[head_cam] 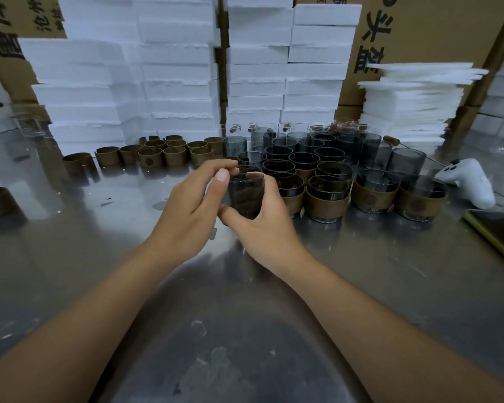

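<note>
Right hand (262, 225) grips the glass (246, 196) (left hand (192, 205) pinches its rim) before sleeved glasses (326, 202).

Single head-worn wide-angle view, looking forward-down, close over metal table (70, 257), stacked boxes behind.

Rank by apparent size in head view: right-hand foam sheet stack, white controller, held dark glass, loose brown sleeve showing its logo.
1. foam sheet stack, clearly largest
2. white controller
3. dark glass, nearest the camera
4. loose brown sleeve, smallest but farther back
</note>
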Demonstrator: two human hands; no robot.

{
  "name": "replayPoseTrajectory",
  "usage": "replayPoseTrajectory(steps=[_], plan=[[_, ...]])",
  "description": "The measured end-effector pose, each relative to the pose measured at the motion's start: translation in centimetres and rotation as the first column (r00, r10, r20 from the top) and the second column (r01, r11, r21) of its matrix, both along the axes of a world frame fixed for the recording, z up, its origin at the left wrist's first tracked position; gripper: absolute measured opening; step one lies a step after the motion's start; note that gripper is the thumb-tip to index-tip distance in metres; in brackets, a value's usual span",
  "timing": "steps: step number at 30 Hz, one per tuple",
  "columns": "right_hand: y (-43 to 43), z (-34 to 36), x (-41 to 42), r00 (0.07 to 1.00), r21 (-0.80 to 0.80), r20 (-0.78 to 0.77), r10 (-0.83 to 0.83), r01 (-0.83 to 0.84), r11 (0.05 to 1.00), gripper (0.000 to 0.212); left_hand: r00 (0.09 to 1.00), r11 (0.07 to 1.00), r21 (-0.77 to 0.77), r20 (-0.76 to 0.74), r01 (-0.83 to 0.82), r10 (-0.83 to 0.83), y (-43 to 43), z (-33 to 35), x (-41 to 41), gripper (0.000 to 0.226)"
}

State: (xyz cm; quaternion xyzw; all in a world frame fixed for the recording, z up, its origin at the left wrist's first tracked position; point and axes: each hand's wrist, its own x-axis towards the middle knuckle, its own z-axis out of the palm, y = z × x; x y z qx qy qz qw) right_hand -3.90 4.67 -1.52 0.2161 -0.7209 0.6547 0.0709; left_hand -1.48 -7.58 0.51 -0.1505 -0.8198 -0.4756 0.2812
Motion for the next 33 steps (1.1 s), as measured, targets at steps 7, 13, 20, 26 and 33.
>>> replayPoseTrajectory(steps=[7,13,20,26,33], plan=[[0.1,0.1,0.4,0.998,0.034,-0.001,0.059,-0.059,0.998,0.049,0.996,0.996,-0.03,0.024,0.084,-0.083,0.2,0.4,0.5,0.039],[-0.1,0.2,0.4,0.999,0.068,0.011,0.043,-0.044,0.997,0.052,0.987,0.987,0.018,-0.036,0.159,-0.158,1.0,0.9,1.1,0.029],[0.1,0.3,0.1,0.998,0.01,0.07,-0.005,0.004,1.0,0.043,0.986,0.977,0.182,-0.142,0.11,-0.085,1.0,1.4,1.0,0.023],[0.1,0.4,0.0,0.997,-0.063,0.077,-0.019,0.024,0.998,0.035,0.989,0.974,0.227,-0.148,0.014,0.02,0.5,1.1,0.3,0.023],[0.0,0.5,0.1,0.997,-0.074,0.075,-0.017,0.022,0.997,0.036,0.985,0.969,0.24,-0.145,-0.059,0.096,0.1,0.7,-0.2,0.018]])
